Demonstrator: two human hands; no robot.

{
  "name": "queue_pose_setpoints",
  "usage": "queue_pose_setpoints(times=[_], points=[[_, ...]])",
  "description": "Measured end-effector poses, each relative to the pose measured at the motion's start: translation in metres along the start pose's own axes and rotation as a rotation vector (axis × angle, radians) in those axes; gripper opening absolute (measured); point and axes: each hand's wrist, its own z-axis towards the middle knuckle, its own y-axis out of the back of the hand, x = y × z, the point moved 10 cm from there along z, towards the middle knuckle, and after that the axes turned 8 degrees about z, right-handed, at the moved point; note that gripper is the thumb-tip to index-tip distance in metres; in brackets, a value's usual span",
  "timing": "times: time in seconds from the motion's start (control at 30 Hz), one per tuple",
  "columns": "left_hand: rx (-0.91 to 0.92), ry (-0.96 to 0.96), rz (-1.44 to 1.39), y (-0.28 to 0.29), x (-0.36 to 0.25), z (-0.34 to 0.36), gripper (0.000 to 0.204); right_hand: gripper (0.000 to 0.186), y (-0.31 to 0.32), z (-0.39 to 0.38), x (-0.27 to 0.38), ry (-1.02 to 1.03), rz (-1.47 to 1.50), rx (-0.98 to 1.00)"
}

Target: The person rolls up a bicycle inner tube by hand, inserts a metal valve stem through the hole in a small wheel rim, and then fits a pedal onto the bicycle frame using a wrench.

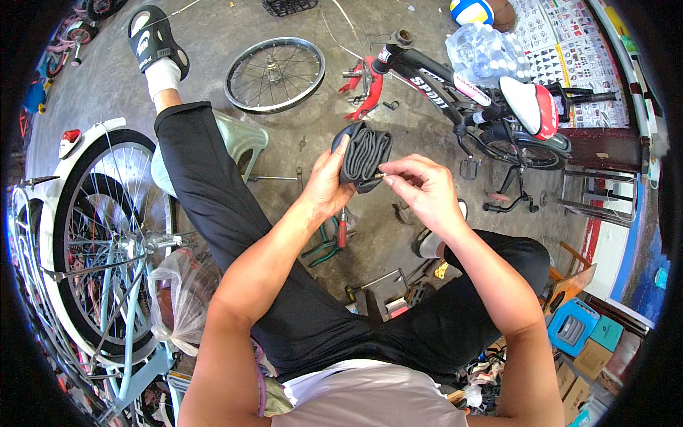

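A black bicycle inner tube [365,152], folded into a compact bundle, is held up above the floor between my knees. My left hand [329,178] grips the bundle from its left side, thumb lying along the edge. At the bundle's lower right the tube's metal valve [382,175] sticks out. My right hand [420,186] pinches the valve's end between thumb and fingertips. Whether a cap sits on the valve is too small to tell.
A bare wheel rim [274,75] lies ahead on the concrete. A frame without its front wheel [434,85] leans at right, a white-fendered bicycle [107,242] stands left. Pliers [324,245], a red-handled screwdriver [343,229] and a green stool [242,139] are nearby.
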Motion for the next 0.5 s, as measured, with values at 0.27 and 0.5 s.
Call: queue_pose_setpoints(times=[0.27,0.5], points=[[0.015,-0.06,0.029,0.001,-0.009,0.002,0.048,0.02,0.003,-0.002,-0.009,-0.012,0.143,-0.046],[-0.052,-0.378,-0.202,0.052,-0.133,-0.009,0.047,0.02,0.003,0.015,-0.05,-0.097,-0.15,0.092]])
